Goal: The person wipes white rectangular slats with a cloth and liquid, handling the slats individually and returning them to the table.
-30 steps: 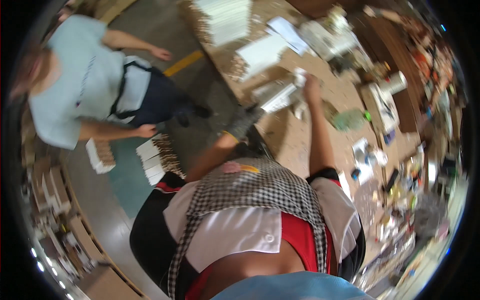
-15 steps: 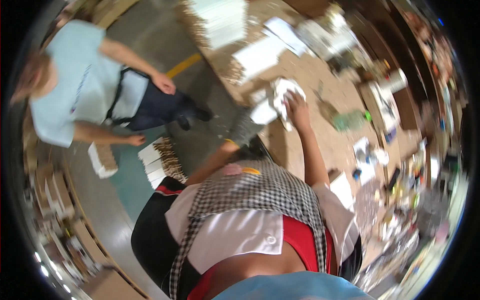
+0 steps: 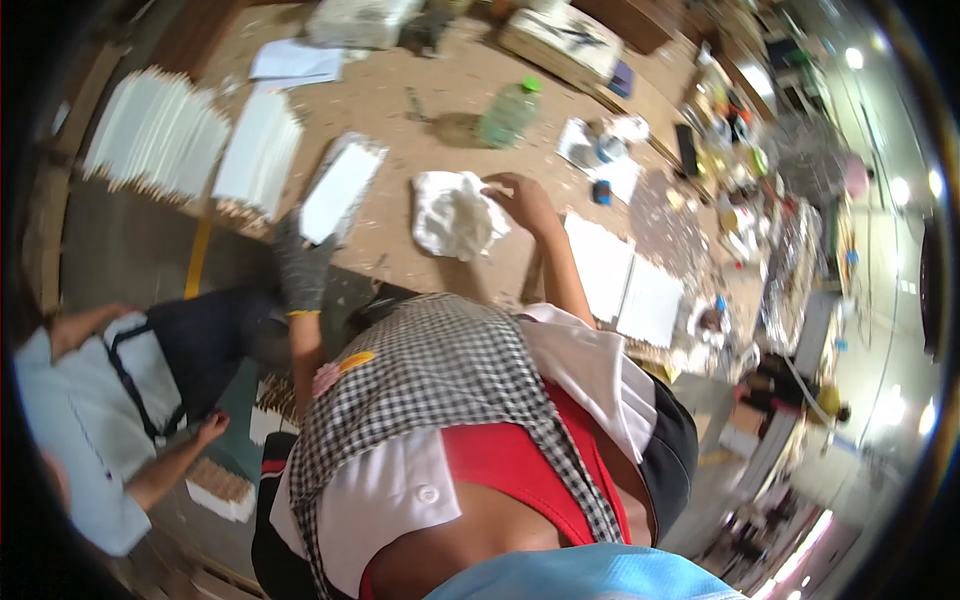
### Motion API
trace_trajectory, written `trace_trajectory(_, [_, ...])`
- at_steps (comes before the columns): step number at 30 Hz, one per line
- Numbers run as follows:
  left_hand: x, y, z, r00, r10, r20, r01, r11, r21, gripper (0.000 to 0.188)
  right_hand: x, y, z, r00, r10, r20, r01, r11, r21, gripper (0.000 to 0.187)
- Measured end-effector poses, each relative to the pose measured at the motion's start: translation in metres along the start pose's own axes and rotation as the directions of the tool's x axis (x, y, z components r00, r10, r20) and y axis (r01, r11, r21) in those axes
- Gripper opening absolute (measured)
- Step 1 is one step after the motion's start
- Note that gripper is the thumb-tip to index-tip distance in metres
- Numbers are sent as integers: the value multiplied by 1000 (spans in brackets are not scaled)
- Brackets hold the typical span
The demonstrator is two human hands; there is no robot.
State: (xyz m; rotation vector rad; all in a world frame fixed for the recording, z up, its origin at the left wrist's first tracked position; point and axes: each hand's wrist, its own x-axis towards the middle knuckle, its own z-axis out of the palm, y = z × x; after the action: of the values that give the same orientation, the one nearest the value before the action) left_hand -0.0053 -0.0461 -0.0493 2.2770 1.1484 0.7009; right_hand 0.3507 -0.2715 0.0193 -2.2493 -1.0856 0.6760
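My left hand [image 3: 300, 265], in a grey glove, is closed on the near end of a flat white panel [image 3: 343, 192]. The panel extends away from me over the tabletop, beside a row of similar white pieces. My bare right hand [image 3: 527, 205] is at the right edge of a crumpled white cloth [image 3: 455, 213] lying on the brown table [image 3: 395, 130]. Its fingers are apart and bent, and the fingertips are beside the cloth; whether they touch it I cannot tell.
White pieces stand in rows [image 3: 160, 135] at the table's left edge. A green-capped bottle [image 3: 510, 115] is beyond the cloth. White panels [image 3: 625, 285] lie right of my right arm. At lower left, a person in a light blue shirt [image 3: 75, 430] stands close by.
My view has swung to the right. My left hand has moved away from the cloth with the white panel. The cloth, earlier under my right hand against the panel, now lies on the table.
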Motion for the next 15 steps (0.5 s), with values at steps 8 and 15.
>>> trace_trajectory(8, [25, 6, 0, 999, -28, 39, 32, 994, -103, 71, -4, 199, -81, 680, 421, -600, -670, 689, -275, 52])
trace_trajectory(15, [14, -7, 2, 996, -82, 47, 84, 996, -41, 72, 1, 194, -93, 796, 490, -355, -579, 787, -212, 52])
